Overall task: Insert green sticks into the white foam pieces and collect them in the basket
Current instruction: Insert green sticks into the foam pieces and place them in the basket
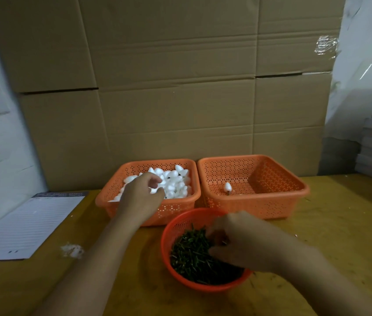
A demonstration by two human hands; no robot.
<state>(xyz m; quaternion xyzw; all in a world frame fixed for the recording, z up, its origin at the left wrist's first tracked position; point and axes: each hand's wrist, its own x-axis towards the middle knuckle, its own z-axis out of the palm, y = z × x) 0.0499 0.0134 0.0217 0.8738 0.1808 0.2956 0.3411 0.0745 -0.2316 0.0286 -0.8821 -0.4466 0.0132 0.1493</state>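
1. Head view: left hand is reached into the left orange perforated plastic basket; fingers are curled down onto the pile of white egg-shaped foam pieces; whether one is actually pinched cannot be told.
2. Right hand is dipped into the round red mesh bowl nearest the camera; fingertips are buried among the short green sticks; grasp cannot be told, motion blur.
3. Right orange perforated basket is set just beside the left one; a single foam piece with stick is seen standing on its floor.
4. A lined paper pad and white crumbs are seen left on the yellow wooden table; cardboard boxes are stacked behind.
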